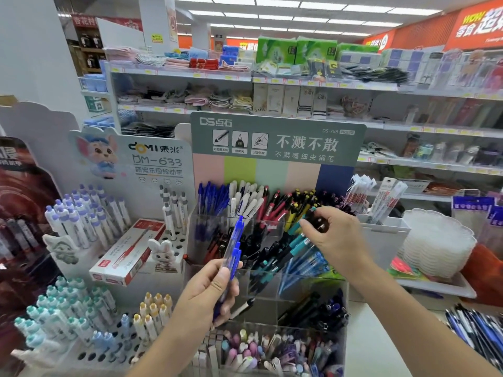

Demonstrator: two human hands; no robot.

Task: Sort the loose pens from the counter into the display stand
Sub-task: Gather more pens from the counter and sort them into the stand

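Two hands work over a clear plastic display stand [272, 289] in the middle of the frame, its see-through walls dividing it into stepped compartments crammed with slim pens. The left hand [209, 292], at lower centre, has its grip closed round a small bundle of blue pens [231, 257]; these have glossy translucent barrels with solid blue clips and push-buttons, and they point up and slightly right, tips of the clips just in front of the stand's back row. The right hand [332, 235], right of centre, has its grip closed on a dark pen with a teal end [315, 216], fingers pinched round it above the compartment of teal-capped pens [296, 246]. Behind that compartment stand rows of blue, white, red and yellow-and-black pens, all leaning at slight angles. A card backboard [277, 142] with a grey-green header and pastel stripes rises behind the stand.

At the lower left, a white perforated rack [109, 355] with round holes holds chunky, rounded markers with lilac, teal and yellow caps. A flat red-and-white cardboard box [128, 254] lies tilted on it. At the lower right, on the pale bench [381, 336], lies a loose heap of dark and blue pens [476, 330], cut off by the frame's edge. A stack of frosted scalloped plastic trays [435, 243] sits at the right.
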